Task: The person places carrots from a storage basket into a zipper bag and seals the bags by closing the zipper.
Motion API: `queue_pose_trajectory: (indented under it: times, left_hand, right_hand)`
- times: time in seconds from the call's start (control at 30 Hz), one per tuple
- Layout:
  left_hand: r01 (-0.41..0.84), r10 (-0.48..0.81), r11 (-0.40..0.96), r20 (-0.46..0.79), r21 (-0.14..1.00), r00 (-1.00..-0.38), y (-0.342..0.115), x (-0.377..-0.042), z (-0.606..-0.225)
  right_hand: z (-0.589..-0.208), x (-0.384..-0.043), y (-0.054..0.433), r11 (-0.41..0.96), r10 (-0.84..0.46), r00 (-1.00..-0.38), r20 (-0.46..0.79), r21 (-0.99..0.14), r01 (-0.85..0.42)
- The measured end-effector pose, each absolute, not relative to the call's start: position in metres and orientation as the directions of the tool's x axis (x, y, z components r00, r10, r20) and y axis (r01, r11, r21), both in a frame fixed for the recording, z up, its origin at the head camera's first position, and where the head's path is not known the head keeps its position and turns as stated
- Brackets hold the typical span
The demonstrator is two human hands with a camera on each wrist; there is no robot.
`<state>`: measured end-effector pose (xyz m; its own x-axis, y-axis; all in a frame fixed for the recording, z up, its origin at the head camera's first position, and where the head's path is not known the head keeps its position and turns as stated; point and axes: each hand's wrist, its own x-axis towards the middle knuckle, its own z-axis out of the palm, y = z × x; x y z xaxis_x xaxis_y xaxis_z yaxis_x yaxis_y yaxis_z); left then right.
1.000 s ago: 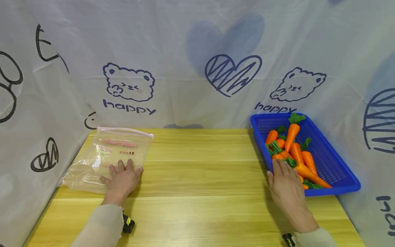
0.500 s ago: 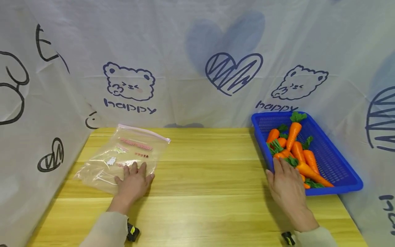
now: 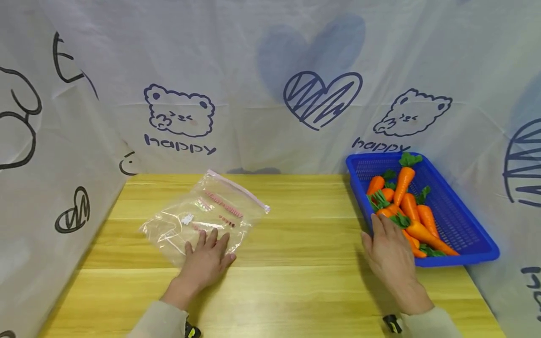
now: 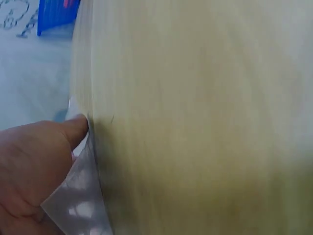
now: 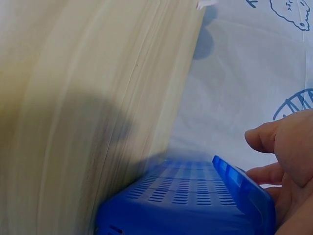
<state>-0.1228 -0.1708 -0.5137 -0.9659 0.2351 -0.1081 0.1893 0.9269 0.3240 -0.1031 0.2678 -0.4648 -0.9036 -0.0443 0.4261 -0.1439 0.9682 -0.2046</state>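
Note:
A clear zip bag point(image 3: 211, 211) with pink lettering and a pink zip strip lies slanted on the wooden table, left of centre. Across its near edge my left hand point(image 3: 204, 263) rests with fingers spread; in the left wrist view the thumb lies by a lifted corner of the bag point(image 4: 80, 200). A blue plastic basket point(image 3: 469, 225) stands at the right, holding several orange carrots point(image 3: 409, 206) with green tops. My right hand point(image 3: 390, 258) reaches over the basket's near left side, fingers extended by the carrots. In the right wrist view, its thumb is apart from the rim.
A white cloth point(image 3: 253, 117) printed with bears and hearts hangs behind and along both sides of the wooden table point(image 3: 296, 291). Bare tabletop lies between the bag and the basket.
My left hand has slid the zip bag to the right across the table, and the bag has turned clockwise. The right hand has stayed nearly still at the basket.

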Motion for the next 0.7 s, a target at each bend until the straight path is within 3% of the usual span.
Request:
queue_pose_trajectory:
  times: [0.23,0.47,0.57,0.7]
  left_hand:
    - [0.335,0.393,0.873,-0.105,0.353,-0.914,-0.149,-0.114,-0.513]
    - [0.429,0.542,0.764,-0.120,0.481,-0.832,-0.136,-0.104,-0.508]
    - [0.454,0.576,0.727,-0.097,0.515,-0.812,-0.134,-0.104,-0.507]
    - [0.489,0.603,0.691,-0.052,0.532,-0.796,-0.134,-0.107,-0.505]
  right_hand:
    - [-0.463,-0.105,0.262,0.962,-0.025,-0.908,0.417,-0.236,-0.135]
    - [-0.465,-0.103,0.253,0.960,-0.018,-0.914,0.406,-0.250,-0.130]
    - [-0.470,-0.104,0.246,0.952,-0.053,-0.861,0.505,-0.234,-0.195]
    - [-0.482,-0.108,0.227,0.914,-0.143,-0.697,0.702,-0.177,-0.365]
